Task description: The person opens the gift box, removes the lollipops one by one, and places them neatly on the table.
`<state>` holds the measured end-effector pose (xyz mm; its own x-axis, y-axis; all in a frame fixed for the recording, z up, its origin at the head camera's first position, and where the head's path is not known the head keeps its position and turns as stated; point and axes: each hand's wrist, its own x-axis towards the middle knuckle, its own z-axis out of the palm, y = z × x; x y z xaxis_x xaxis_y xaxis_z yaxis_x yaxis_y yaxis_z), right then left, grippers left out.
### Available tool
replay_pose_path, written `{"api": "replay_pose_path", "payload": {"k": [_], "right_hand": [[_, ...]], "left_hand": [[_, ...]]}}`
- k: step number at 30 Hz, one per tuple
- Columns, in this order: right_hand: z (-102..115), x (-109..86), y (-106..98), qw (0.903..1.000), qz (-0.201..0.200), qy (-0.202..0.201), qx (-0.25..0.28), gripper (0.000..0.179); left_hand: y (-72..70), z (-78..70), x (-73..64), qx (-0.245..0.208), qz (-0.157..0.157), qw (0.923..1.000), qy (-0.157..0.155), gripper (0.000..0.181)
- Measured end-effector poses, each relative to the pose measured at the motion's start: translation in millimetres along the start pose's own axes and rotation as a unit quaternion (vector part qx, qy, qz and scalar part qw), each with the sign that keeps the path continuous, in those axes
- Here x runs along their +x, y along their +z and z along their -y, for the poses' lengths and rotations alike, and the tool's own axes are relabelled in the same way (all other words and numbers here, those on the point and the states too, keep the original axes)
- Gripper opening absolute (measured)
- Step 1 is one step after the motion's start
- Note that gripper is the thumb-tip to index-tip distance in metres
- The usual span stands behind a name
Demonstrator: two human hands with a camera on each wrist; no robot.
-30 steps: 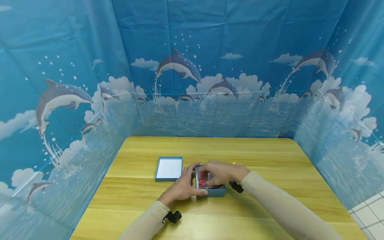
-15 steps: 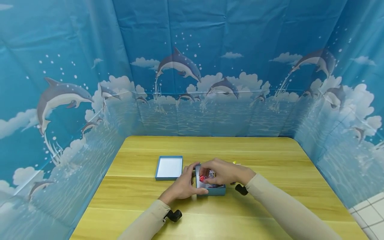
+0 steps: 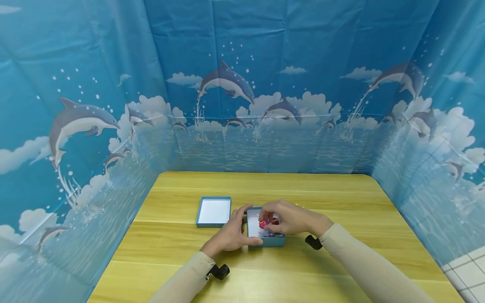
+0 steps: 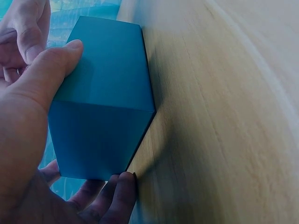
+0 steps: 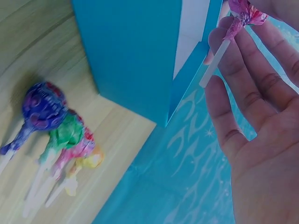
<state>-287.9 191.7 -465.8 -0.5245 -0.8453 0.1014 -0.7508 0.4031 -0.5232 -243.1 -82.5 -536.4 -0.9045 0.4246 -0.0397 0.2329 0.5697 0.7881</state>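
Observation:
An open-topped blue box (image 3: 266, 242) with a white inside sits on the table. My left hand (image 3: 232, 233) grips it at its left end, thumb on the near wall and fingers round the far side, as the left wrist view of the box (image 4: 105, 70) also shows. Above the box, my right hand (image 3: 284, 216) pinches a lollipop (image 3: 262, 224) in a red-pink wrapper; its white stick (image 5: 215, 64) points out past the fingers in the right wrist view. Inside the box, more wrapped candy (image 3: 270, 234) shows below the right hand, partly covered by it.
The blue lid (image 3: 214, 211), white inside up, lies left of the box. To the box's right, several lollipops lie on the table: blue-purple (image 5: 44, 106), green (image 5: 69, 130), pink (image 5: 84, 147) and yellow (image 5: 93, 157). A dolphin-print curtain (image 3: 280, 139) surrounds the table.
My right hand has shifted to the right and slightly away over the box, carrying the lollipop with it, and more of the white floor shows. The left hand keeps its grip unmoved.

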Motion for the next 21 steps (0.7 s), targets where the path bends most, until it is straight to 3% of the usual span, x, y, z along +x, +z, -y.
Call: {"api": "replay_pose_path", "payload": {"k": [21], "right_hand": [[-13,-39.2,-4,0.9984,-0.047,0.029,-0.011,0.017]], "left_hand": [[0.7,2.6,0.4,0.008,-0.002,0.9999,0.012,0.124]]}}
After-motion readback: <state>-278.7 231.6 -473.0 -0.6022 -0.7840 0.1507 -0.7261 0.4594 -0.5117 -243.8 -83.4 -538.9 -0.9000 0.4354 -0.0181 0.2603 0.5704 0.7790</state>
